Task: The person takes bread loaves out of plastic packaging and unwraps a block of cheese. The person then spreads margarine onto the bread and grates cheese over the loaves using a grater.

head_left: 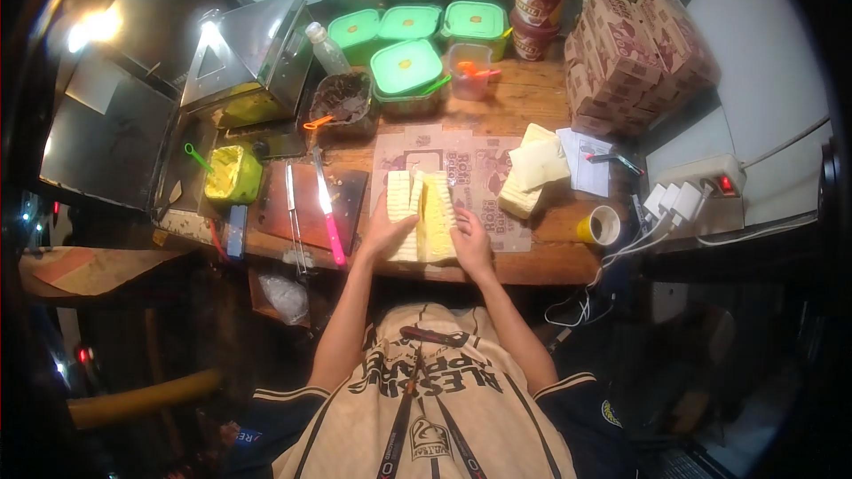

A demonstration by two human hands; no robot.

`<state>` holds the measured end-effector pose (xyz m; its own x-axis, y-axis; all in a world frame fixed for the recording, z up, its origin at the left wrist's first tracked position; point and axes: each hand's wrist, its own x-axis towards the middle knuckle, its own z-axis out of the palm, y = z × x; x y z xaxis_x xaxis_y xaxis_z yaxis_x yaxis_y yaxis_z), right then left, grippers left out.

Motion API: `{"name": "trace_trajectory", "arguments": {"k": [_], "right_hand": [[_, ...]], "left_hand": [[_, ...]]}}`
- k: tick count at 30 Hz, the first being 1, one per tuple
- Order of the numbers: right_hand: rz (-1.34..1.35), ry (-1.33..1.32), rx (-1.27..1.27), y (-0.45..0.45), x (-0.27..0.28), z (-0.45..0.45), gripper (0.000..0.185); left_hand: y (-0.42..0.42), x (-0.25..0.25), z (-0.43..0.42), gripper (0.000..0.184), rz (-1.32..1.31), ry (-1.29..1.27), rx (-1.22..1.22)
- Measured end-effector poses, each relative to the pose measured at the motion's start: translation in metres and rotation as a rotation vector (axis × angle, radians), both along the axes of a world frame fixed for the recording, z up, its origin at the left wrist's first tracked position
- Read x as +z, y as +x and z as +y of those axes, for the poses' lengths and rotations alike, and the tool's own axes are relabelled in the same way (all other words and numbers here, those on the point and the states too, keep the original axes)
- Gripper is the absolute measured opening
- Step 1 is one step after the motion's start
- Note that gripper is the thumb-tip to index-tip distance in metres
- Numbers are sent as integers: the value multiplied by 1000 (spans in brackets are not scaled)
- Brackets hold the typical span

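A pale, ridged block of bread [404, 197], split lengthwise with a yellow inside showing, lies on a printed cardboard sheet [388, 149] in front of me. My left hand [388, 231] grips its left side, thumb on top. On the opposite side my right hand [470, 238] holds the right edge with bent fingers. Part of each hand's fingers is hidden by the bread. To the right, more bread slices [538, 162] are stacked on another printed sheet [491, 160]. A pink-handled knife [327, 204] and metal tongs [294, 213] lie on a cutting board [351, 191] at left.
A green tub of yellow spread [232, 176] and a dark-filled container [344, 105] stand left. Green-lidded boxes [406, 66] line the back. Folded cartons [617, 62], a cup [603, 225] and a power strip [710, 179] with cables are on the right.
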<state>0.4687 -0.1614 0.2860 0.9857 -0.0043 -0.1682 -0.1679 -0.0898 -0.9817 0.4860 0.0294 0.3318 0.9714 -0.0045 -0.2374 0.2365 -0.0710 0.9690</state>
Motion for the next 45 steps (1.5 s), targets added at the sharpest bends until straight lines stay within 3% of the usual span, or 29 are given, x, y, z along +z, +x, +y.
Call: {"name": "trace_trajectory", "arguments": {"k": [3, 6, 10, 13, 14, 17, 20, 24, 27, 32, 34, 39, 45], "right_hand": [[61, -116, -25, -3, -4, -14, 39], [33, -278, -26, -4, -5, -21, 29], [-11, -482, 12, -4, 18, -29, 19], [-85, -403, -87, -3, 39, -42, 16], [-226, -369, -134, 0, 42, -52, 20], [-222, -432, -327, 16, 84, -80, 35], [-278, -626, -498, 52, 82, -107, 59], [-126, -517, -491, 102, 58, -134, 84], [-38, -365, -263, 119, 44, -158, 86], [-42, -361, -257, 119, 66, -160, 69], [-66, -218, -233, 121, 56, -159, 66], [-56, -157, -209, 118, 67, -149, 56], [-156, 94, -246, 104, 73, -138, 51]], "left_hand": [[-2, 15, -3, 73, 113, -53, 64], [-3, 7, 0, 76, 55, -78, 85], [-3, 7, 3, 79, 56, 42, 36], [-1, 3, 6, 81, -48, 215, 13], [-2, 9, 7, 81, -105, 264, 30], [0, 32, 3, 78, -167, 342, 99], [14, 59, -14, 71, -300, 332, 63], [44, 60, -43, 62, -380, 337, -52], [74, 54, -56, 54, -406, 364, -72], [125, 60, -67, 38, -396, 313, -41], [144, 62, -71, 30, -430, 338, -20], [184, 81, -80, 26, -458, 401, 24], [245, 104, -92, 26, -503, 431, 84]]}}
